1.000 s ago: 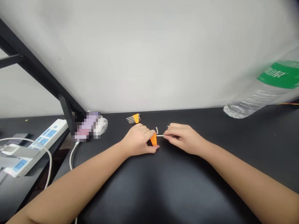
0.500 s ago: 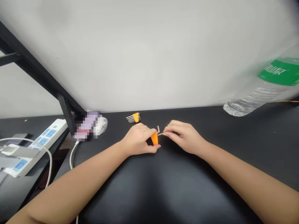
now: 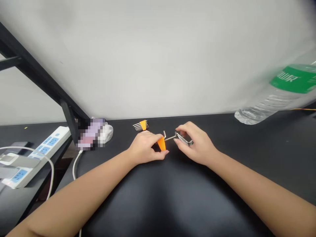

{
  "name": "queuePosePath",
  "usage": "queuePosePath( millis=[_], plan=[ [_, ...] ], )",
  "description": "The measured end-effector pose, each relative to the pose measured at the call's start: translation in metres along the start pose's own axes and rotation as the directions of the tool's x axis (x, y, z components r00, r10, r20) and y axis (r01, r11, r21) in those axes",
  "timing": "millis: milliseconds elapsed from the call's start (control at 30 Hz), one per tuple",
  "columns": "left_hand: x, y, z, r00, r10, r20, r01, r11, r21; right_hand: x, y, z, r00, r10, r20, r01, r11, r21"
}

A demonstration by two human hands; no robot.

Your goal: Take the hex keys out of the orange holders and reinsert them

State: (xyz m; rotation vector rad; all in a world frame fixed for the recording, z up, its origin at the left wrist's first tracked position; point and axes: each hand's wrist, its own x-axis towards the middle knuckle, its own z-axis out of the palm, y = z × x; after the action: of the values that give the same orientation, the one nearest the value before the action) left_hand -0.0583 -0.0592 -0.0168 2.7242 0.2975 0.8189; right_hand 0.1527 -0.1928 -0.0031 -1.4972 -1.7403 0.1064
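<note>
My left hand (image 3: 145,146) is closed around an orange hex-key holder (image 3: 161,143) on the black table (image 3: 172,197). A silver hex key (image 3: 166,137) sticks out of the holder toward the right. My right hand (image 3: 195,143) is closed on a bundle of several silver hex keys (image 3: 184,139), its fingertips at the end of the key in the holder. A second orange holder full of hex keys (image 3: 141,125) lies on the table behind my left hand.
A clear water bottle with a green label (image 3: 278,92) stands at the far right. A white power strip with blue sockets (image 3: 37,154) and a white cable (image 3: 77,161) lie at the left. A blurred-out object (image 3: 90,133) sits by a black frame leg (image 3: 69,123).
My right hand has turned palm-up and lifted slightly, so the bundle of loose keys in it now shows. The key in the orange holder has tilted upward.
</note>
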Motion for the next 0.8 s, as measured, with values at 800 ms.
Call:
queuePosePath(
  millis=[800],
  plan=[
    [0.003, 0.003, -0.001, 1.0, -0.014, 0.028, 0.013, 0.999, 0.05, 0.012, 0.059, -0.041, 0.871, 0.198, 0.45, -0.065, 0.954, -0.294]
  ],
)
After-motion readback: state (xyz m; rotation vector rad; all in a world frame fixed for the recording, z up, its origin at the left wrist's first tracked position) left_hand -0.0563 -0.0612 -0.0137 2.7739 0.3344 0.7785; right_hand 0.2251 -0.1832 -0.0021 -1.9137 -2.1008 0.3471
